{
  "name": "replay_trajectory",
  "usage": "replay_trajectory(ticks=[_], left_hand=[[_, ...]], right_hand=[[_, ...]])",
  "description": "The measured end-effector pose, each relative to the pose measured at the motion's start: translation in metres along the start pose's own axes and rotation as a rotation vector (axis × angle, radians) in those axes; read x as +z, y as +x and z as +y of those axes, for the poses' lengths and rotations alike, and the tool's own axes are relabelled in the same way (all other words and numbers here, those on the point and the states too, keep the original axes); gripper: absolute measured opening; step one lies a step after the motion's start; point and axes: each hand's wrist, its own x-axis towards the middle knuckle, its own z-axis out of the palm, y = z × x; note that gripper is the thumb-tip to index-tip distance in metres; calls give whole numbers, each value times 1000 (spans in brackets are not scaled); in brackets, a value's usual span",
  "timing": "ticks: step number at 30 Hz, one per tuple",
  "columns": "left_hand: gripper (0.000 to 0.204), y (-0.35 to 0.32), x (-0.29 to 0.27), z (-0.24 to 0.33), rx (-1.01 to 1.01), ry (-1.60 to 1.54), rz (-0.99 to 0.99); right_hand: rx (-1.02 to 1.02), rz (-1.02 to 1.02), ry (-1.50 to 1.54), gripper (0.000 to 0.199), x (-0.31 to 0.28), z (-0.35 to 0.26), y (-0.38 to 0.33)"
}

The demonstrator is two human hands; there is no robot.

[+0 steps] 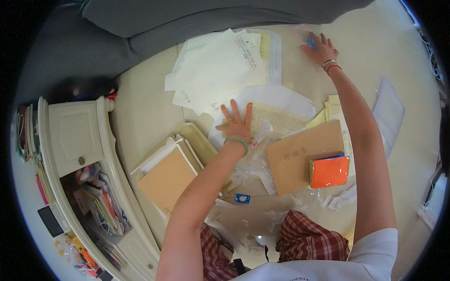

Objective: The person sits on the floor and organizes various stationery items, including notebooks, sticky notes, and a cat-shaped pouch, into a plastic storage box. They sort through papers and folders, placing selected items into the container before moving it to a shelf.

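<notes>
Knees: red plaid trousers [311,239] at the lower edge, the person sitting on the floor with white sleeve [375,253] at lower right.
Small label: blue square tag [242,198] with a white mark, lying on the floor just ahead of the knees, beside crumpled clear plastic wrap [253,171].
Orange packet: bright orange rectangular pad [330,172] with a blue and a green edge showing, resting on the lower right corner of a brown envelope [300,154] that bears a short printed line.
Books: tan-covered book [166,180] with pale green volumes beside it, left of the left forearm.
Left hand: left hand [236,124], green bangle on the wrist, fingers spread wide and pressed flat on a yellowed printed sheet [276,119]; holding nothing.
Right hand: right hand [321,49], bracelets on the wrist, stretched far forward, fingers spread over a small blue object [311,43] in clear wrap; whether they grip it, I cannot tell.
Loose papers: cream sheets [220,70] fanned out beyond the left hand.
Surface: pale tiled floor [140,112].
Room: white cabinet [75,136] at left with stuffed open shelf; grey sofa [187,18] at top.
</notes>
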Motion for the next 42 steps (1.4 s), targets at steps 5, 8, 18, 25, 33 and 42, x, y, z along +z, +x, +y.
replay_trajectory(ticks=[5,8,18,25,33,42], left_hand=[[113,6,13,-2,-26,35,21],[103,1,-5,2,8,-17,-39],[100,-5,24,-16,66,-159,187],[40,-76,15,-56,374,-762,476],[47,-202,-6,-23,921,-206,947],[34,-228,7,-34,452,-1673,-33]], right_hand=[[-220,-11,-35,48,-2,3,-19],[-485,108,-162,42,5,28,-68],[-37,-222,660,39,-95,23,-231],[313,-635,2009,33,-150,0,-325],[357,-879,2020,41,-158,-55,-365],[145,-576,1676,32,-146,-66,-408]])
